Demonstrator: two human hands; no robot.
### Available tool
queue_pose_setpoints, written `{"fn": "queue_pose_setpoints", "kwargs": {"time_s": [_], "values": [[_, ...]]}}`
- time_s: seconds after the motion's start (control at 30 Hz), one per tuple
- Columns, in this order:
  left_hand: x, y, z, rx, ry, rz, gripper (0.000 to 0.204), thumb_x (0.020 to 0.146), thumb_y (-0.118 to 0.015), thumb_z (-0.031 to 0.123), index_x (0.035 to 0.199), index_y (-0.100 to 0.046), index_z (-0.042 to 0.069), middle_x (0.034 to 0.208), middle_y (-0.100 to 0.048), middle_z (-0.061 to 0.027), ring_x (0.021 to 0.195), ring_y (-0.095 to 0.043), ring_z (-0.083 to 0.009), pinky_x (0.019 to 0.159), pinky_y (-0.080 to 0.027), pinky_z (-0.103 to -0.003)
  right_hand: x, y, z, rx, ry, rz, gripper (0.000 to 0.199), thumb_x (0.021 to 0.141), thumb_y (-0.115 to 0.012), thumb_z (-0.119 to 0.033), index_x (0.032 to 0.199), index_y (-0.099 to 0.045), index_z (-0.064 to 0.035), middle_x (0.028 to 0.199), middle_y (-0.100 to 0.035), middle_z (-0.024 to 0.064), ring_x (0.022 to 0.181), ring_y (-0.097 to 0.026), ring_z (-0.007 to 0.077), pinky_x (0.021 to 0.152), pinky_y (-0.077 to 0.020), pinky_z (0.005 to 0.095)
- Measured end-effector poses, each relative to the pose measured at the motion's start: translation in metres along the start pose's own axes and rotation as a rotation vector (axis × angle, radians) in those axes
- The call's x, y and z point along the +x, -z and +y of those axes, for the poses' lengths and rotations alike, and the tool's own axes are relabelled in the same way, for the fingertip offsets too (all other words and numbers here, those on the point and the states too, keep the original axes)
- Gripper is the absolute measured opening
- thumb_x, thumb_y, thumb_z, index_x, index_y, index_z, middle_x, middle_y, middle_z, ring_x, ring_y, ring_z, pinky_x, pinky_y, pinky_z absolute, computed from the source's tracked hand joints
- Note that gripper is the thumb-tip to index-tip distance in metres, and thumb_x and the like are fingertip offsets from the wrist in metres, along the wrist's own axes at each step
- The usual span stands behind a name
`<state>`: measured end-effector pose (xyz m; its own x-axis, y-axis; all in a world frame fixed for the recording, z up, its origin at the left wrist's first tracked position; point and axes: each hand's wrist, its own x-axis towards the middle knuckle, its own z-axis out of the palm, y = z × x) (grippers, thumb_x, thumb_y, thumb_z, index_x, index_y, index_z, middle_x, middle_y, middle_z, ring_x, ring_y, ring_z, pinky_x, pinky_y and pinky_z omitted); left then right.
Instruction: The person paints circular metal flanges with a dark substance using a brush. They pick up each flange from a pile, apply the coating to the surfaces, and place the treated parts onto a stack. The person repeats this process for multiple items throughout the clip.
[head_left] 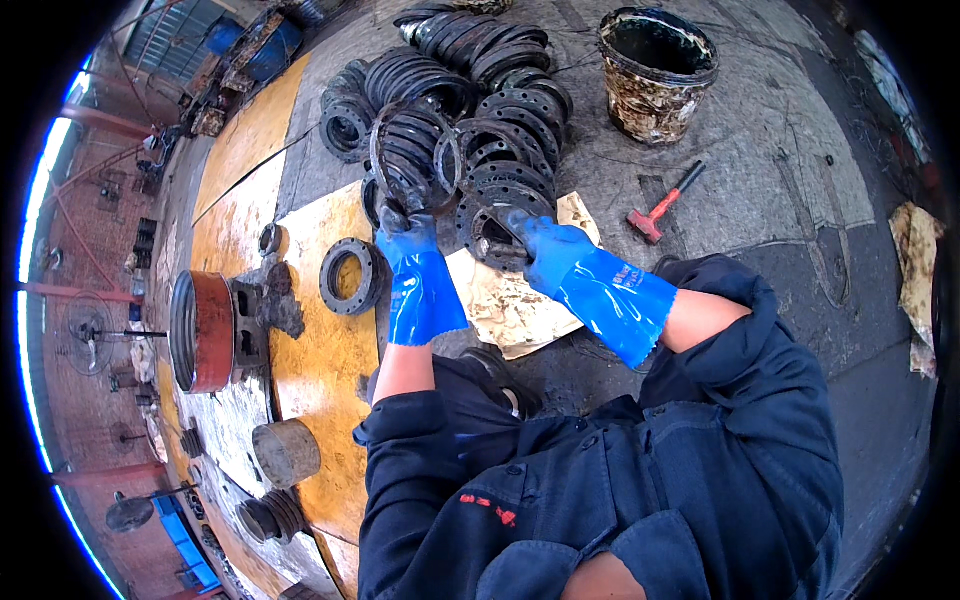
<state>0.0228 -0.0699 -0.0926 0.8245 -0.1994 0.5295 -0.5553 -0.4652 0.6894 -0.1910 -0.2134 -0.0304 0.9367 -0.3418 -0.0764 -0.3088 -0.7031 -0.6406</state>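
Dark blue jacket (pixel 620 470) is filling my near view; beyond, the right hand (pixel 552 250) is gripping a flanged ring (pixel 482 250) before the ring pile (pixel 430 85), its hole's axis pointing up toward me, fingers covering one side; the left hand (pixel 408 238) is resting half-curled, blackened fingertips blending into dark metal, leaving me unable to tell its hold

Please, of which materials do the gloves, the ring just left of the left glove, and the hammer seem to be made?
Gloves: probably rubber or plastic coating; glossy blue with bright highlights.
Ring: likely iron or steel, dull and dark, a thick body with small holes around its face.
Hammer: perhaps metal, paint-like red; its black grip could be rubber.
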Motion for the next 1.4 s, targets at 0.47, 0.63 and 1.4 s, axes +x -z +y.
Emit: {"fn": "queue_pose_setpoints", "kwargs": {"time_s": [0.47,0.63,1.4], "values": [[0.001,0.025,-0.009,-0.631,0.294,-0.326,0.02,0.083,-0.062,0.015,0.097,-0.064,0.001,0.088,-0.068,-0.0156,0.075,-0.066,-0.0272,0.067,-0.054,-0.036,0.017,0.015,0.031,-0.394,0.147,0.011,0.05,0.083,-0.047,-0.01,0.131,-0.042,-0.0194,0.109,-0.059,0.0152,0.091,-0.063,0.0329,0.073,-0.0509,0.0455],[-0.001,0.039,-0.001,-0.817,0.474,-0.396,0.018,0.083,-0.061,0.014,0.096,-0.064,0.001,0.088,-0.068,-0.0154,0.074,-0.066,-0.0273,0.066,-0.055,-0.037,0.011,0.024,0.043,-0.55,0.286,0.036,0.065,0.073,-0.058,-0.007,0.134,-0.04,-0.0208,0.107,-0.061,0.0104,0.084,-0.062,0.0303,0.066,-0.0503,0.0431],[-0.02,0.091,0.027,-1.1,0.872,-0.772,0.029,0.087,-0.06,0.019,0.107,-0.057,-0.003,0.09,-0.064,-0.0158,0.08,-0.065,-0.0339,0.066,-0.054,-0.043,-0.024,0.072,0.089,-0.585,0.637,0.1,0.068,0.074,-0.054,-0.003,0.138,-0.04,-0.0207,0.123,-0.056,0.01,0.078,-0.06,0.0269,0.067,-0.0484,0.0392]]}}
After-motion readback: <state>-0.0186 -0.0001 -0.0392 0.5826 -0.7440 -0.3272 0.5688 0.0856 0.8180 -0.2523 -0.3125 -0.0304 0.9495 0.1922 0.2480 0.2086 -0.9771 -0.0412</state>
